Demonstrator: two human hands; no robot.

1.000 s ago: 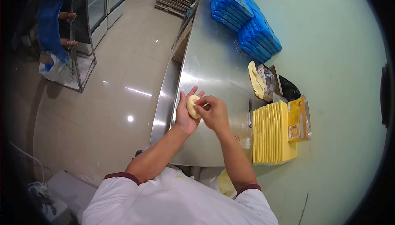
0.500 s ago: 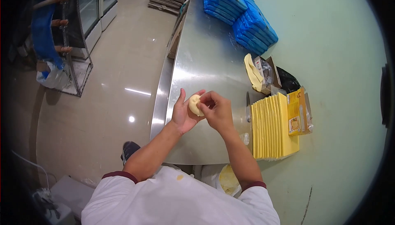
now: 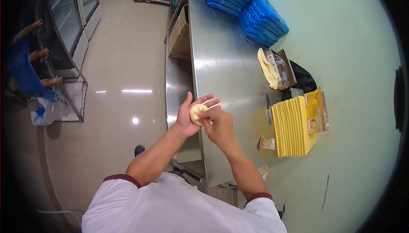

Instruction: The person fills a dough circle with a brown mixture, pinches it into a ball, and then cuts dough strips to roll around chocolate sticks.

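Note:
A round, pale yellow piece of dough (image 3: 197, 114) with a dimple in its middle rests in the palm of my left hand (image 3: 186, 120). The thumb and fingers of that hand are stretched out around it. My right hand (image 3: 219, 127) pinches at the dimple of the dough with thumb and fingertips. Both hands are over the left edge of the steel table (image 3: 232, 92). Whether a bit of dough is between the right fingertips is hidden.
On the right stand yellow packs (image 3: 292, 128) in a row with a yellow box (image 3: 316, 111) on them. Tongs (image 3: 269, 109), a small plastic bag (image 3: 267, 143) and an open carton (image 3: 284, 69) are close by. Blue wrapped packs (image 3: 264, 22) lie at the back. Glass-door cabinets (image 3: 66, 13) stand left.
The view has shifted, so the table's left edge now passes under my hands. My right hand has tilted downward over the dough, and the left fingers are spread wider.

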